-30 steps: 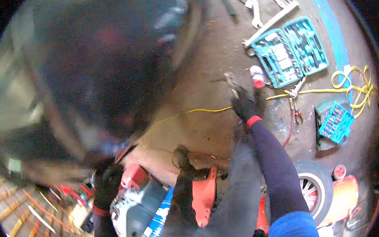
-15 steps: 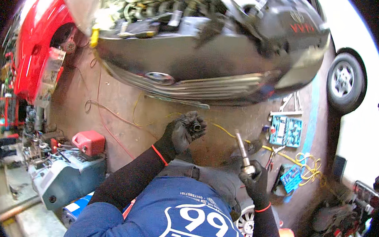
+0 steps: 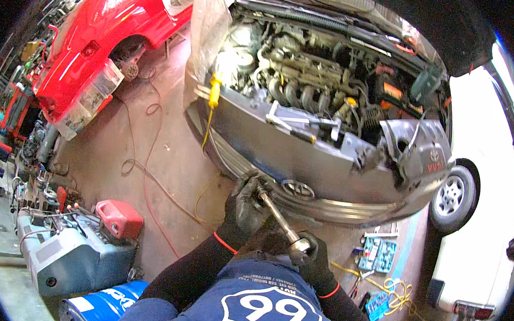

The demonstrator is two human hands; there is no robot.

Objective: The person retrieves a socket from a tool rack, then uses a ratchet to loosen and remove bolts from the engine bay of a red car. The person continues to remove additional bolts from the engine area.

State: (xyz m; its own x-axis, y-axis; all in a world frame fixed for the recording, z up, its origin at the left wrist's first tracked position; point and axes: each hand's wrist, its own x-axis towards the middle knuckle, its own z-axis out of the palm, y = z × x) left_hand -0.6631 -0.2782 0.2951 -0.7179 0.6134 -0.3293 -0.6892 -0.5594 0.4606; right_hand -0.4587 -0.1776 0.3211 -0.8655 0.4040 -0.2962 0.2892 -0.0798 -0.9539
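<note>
My left hand (image 3: 244, 205), in a black glove, is closed around a small socket, mostly hidden by the fingers. A long steel extension bar (image 3: 279, 217) reaches from these fingers back to my right hand. My right hand (image 3: 315, 261), also gloved in black, grips a ratchet (image 3: 300, 246) by its round head, where the bar joins it; its handle is hidden. Bar tip and socket meet at my left fingertips, though whether they are joined I cannot tell. Both hands are in front of my body, near the grey car's front bumper (image 3: 349, 211).
The car's engine bay (image 3: 306, 74) lies open, with tools along its front edge and a yellow work light (image 3: 215, 91) hanging there. Right: a blue socket set case (image 3: 377, 254) and coiled yellow cord (image 3: 400, 298). Left: a red fuel can (image 3: 118, 218), a blue drum (image 3: 104, 302), hoses on the floor.
My hands have come together, the right one swinging the bar left until its tip reaches my left fingers. The view has turned, bringing more of the engine bay into sight.
</note>
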